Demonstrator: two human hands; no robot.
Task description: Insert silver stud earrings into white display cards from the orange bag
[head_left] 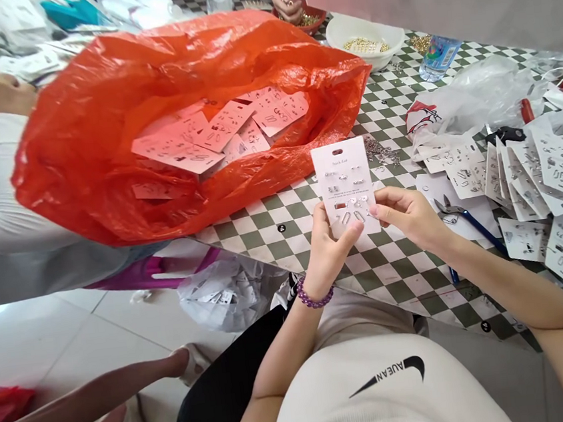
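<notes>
A white rectangular earring card (344, 187) with several small silver earrings attached stands upright in front of me. My left hand (328, 250), with a purple beaded bracelet (315, 295) on its wrist, grips the card's lower part. My right hand (407, 216) comes in from the right, its pinched fingertips against the card's right edge. Nothing small shows clearly between those fingertips. Just beyond the hands lies a large orange plastic bag (104, 149) holding many pale earring cards (178, 141).
Loose earring cards (553, 169) and blue-handled pliers (466, 218) lie right on the checkered tablecloth (284, 237). A white bowl (364, 41) of gold pieces stands at the back. A co-worker's hand (286, 2) works over a red bowl (304, 20). Another person's white sleeve (1, 180) lies left.
</notes>
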